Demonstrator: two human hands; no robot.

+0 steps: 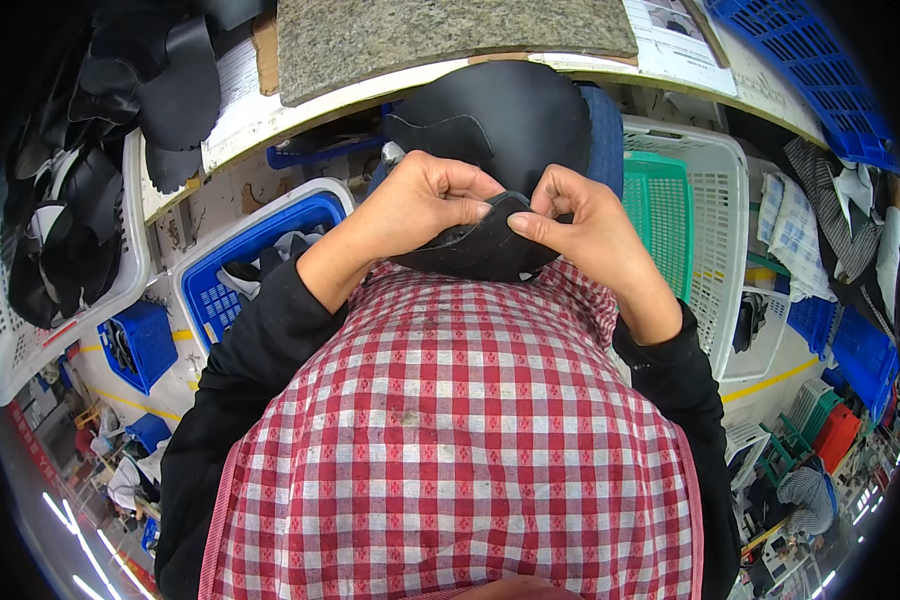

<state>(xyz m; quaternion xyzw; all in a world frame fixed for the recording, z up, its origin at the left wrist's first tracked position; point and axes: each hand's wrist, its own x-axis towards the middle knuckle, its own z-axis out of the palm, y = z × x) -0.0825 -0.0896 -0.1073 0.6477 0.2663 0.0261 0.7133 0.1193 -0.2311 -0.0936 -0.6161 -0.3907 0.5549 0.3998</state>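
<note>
A black leather piece (475, 250) lies bent over my lap, its upper edge raised between my hands. My left hand (410, 208) pinches that edge between thumb and fingers. Close beside it, my right hand (592, 235) grips the same edge, thumb on the near face and fingers curled behind. A larger, smooth black leather piece (515, 105) with a curved outline rests on my knees beyond my hands. Whether the two pieces are joined is hidden.
A stone slab (450, 45) lies on the worktable ahead. Black leather pieces (175, 95) hang over its left side. Blue-lined (315, 212) and white plastic baskets (720, 240) flank my legs, with a green basket (660, 200) inside the right one. A blue crate (140, 345) stands on the left floor.
</note>
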